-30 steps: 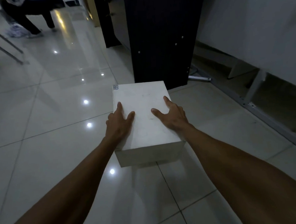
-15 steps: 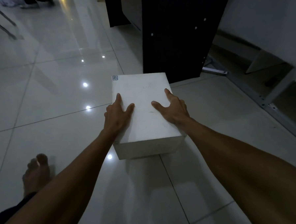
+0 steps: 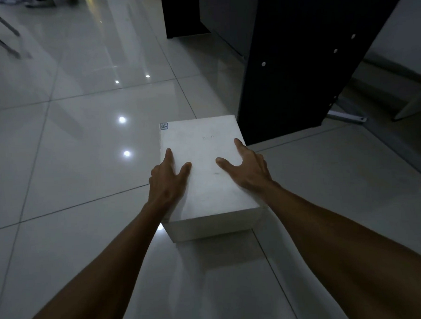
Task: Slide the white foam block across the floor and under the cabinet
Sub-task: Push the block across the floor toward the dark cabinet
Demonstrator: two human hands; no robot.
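Note:
The white foam block (image 3: 204, 147) lies flat on the glossy tiled floor in the middle of the view, a small sticker at its far left corner. My left hand (image 3: 166, 178) grips its left edge, thumb on top and fingers down the side. My right hand (image 3: 247, 168) holds the right edge the same way. Just past the block's far right corner stands the dark side panel of the cabinet (image 3: 297, 69), dotted with white screw caps. The block's far edge lies close to the panel's foot; whether they touch is unclear.
A grey metal rail (image 3: 399, 144) runs along the floor at the right, with a white wall behind it. A second dark panel (image 3: 180, 14) stands farther back. Slanted metal legs (image 3: 0, 36) are at the upper left. Shiny tiles (image 3: 71, 166) stretch out to the left.
The block has slid forward with both hands on it, nearer to the dark cabinet panel. A bare foot seen at the lower left half a second ago is out of view.

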